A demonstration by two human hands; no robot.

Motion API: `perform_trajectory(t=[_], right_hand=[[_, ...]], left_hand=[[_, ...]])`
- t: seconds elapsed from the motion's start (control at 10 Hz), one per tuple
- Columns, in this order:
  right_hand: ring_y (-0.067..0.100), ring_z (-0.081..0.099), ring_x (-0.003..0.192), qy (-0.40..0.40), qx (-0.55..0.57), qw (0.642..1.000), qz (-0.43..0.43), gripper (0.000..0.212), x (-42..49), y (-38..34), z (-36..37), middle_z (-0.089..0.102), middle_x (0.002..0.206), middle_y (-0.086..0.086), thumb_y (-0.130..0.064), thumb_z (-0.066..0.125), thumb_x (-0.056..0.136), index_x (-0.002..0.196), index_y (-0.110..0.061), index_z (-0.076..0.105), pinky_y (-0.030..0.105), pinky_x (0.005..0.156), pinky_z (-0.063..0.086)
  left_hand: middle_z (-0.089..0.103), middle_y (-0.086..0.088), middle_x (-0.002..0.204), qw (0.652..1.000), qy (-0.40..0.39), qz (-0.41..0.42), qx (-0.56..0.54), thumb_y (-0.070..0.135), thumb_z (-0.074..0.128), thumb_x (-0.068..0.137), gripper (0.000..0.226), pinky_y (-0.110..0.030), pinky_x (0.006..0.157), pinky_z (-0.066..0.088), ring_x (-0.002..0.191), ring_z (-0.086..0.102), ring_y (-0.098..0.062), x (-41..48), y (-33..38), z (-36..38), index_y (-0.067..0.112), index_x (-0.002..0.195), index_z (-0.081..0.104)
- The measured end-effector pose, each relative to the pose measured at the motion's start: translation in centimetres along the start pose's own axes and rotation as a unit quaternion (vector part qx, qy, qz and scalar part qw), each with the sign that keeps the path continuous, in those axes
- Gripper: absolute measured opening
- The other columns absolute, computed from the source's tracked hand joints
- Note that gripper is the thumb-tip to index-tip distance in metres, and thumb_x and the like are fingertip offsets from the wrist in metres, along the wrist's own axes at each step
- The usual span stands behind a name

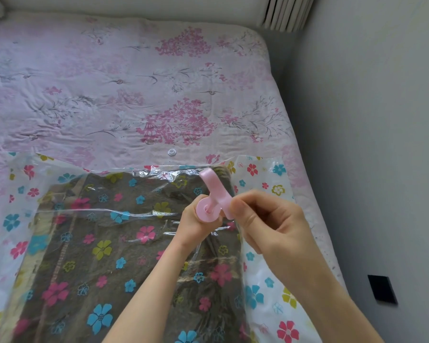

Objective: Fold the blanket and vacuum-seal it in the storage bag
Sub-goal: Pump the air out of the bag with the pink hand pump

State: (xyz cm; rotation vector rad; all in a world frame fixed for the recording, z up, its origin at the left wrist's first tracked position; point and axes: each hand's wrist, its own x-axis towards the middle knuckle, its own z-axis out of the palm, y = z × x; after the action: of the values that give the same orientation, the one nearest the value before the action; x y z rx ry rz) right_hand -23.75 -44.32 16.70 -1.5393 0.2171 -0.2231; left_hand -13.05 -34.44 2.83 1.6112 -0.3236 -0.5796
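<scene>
A folded dark brown blanket lies inside a clear storage bag printed with coloured flowers, spread on the bed. A pink hand pump stands upright on the bag over the blanket. My left hand grips the pump's round body. My right hand grips the pump's pink handle, which is lifted above the body. The valve under the pump is hidden.
The bed's pink floral sheet stretches beyond the bag. A small white cap lies on it just past the bag's far edge. The bed's right edge drops to a grey floor with a black square object. A radiator stands at the back.
</scene>
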Motion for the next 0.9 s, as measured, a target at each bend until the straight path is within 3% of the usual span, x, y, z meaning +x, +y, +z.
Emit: perform_trajectory(t=[0.1,0.2,0.3,0.4,0.5,0.6,0.7,0.8,0.9], right_hand=[[0.009,0.026,0.045,0.014,-0.032,0.999,0.032,0.019,0.3,2.2,0.1,0.034,0.049,-0.005,-0.03,0.058,0.089,0.079,-0.019,0.069,0.022,0.044,0.021],[0.004,0.032,0.042,0.027,-0.105,0.989,0.102,0.018,1.2,5.1,1.0,0.037,0.044,-0.013,-0.024,0.058,0.094,0.082,-0.017,0.07,0.019,0.049,0.025],[-0.001,0.043,0.044,0.015,-0.108,0.988,0.106,0.018,0.9,4.6,0.7,0.045,0.043,-0.018,-0.022,0.059,0.093,0.084,-0.013,0.072,0.011,0.051,0.031],[0.003,0.037,0.043,0.015,-0.024,0.999,0.036,0.019,0.0,0.9,0.4,0.044,0.047,-0.014,-0.031,0.062,0.089,0.08,-0.017,0.072,0.011,0.047,0.027],[0.011,0.029,0.044,0.001,0.028,1.0,0.002,0.019,-0.1,-0.2,0.1,0.039,0.048,-0.007,-0.032,0.06,0.087,0.078,-0.019,0.07,0.025,0.043,0.021],[0.004,0.03,0.042,0.02,-0.031,0.998,0.046,0.017,0.9,2.9,0.7,0.036,0.045,-0.014,-0.024,0.06,0.092,0.081,-0.015,0.07,0.016,0.046,0.025],[0.005,0.029,0.043,0.021,-0.11,0.987,0.112,0.018,1.4,5.4,1.5,0.033,0.044,-0.013,-0.024,0.059,0.093,0.085,-0.013,0.071,0.019,0.05,0.026],[0.001,0.038,0.043,0.006,-0.102,0.991,0.087,0.017,0.7,3.6,0.6,0.042,0.043,-0.016,-0.023,0.06,0.092,0.089,-0.013,0.074,0.011,0.049,0.029],[0.003,0.036,0.044,-0.013,-0.012,1.0,0.017,0.015,-0.3,0.0,-0.2,0.047,0.049,-0.017,-0.026,0.062,0.089,0.082,-0.017,0.073,0.011,0.046,0.028]], left_hand=[[0.057,0.018,0.062,1.0,-0.005,0.01,-0.007,0.044,0.062,0.049,0.035,-0.019,0.063,0.038,0.061,0.051,0.002,-0.1,-0.5,0.0,0.03,0.077,0.046],[0.058,0.026,0.06,1.0,-0.007,0.0,0.007,0.041,0.062,0.047,0.036,-0.019,0.062,0.039,0.058,0.052,0.005,0.2,-0.9,-0.2,0.03,0.078,0.047],[0.059,0.025,0.062,1.0,-0.013,0.003,0.005,0.04,0.064,0.049,0.034,-0.022,0.064,0.039,0.059,0.053,0.004,0.5,-1.3,-0.1,0.031,0.078,0.048],[0.058,0.024,0.062,1.0,-0.016,0.003,0.002,0.043,0.065,0.052,0.033,-0.022,0.065,0.039,0.062,0.051,0.002,0.6,-1.9,-0.3,0.032,0.078,0.048],[0.058,0.025,0.063,1.0,-0.012,0.011,0.009,0.043,0.064,0.054,0.031,-0.023,0.066,0.038,0.063,0.05,0.0,0.7,-2.4,-0.2,0.032,0.078,0.048],[0.059,0.025,0.063,1.0,-0.018,0.008,0.0,0.04,0.065,0.053,0.033,-0.017,0.063,0.04,0.061,0.053,0.003,0.8,-2.4,-0.2,0.03,0.079,0.048],[0.058,0.022,0.064,1.0,-0.013,-0.006,0.006,0.037,0.066,0.051,0.034,-0.024,0.064,0.041,0.063,0.052,0.001,0.9,-3.0,-0.7,0.032,0.08,0.049],[0.059,0.022,0.065,1.0,-0.026,-0.003,0.004,0.036,0.068,0.053,0.032,-0.022,0.064,0.04,0.063,0.053,0.002,0.9,-2.8,-0.5,0.031,0.08,0.05],[0.055,0.016,0.063,0.999,-0.028,0.017,-0.018,0.036,0.071,0.058,0.025,-0.027,0.062,0.04,0.063,0.049,-0.006,0.6,-2.3,-0.3,0.027,0.071,0.052]])
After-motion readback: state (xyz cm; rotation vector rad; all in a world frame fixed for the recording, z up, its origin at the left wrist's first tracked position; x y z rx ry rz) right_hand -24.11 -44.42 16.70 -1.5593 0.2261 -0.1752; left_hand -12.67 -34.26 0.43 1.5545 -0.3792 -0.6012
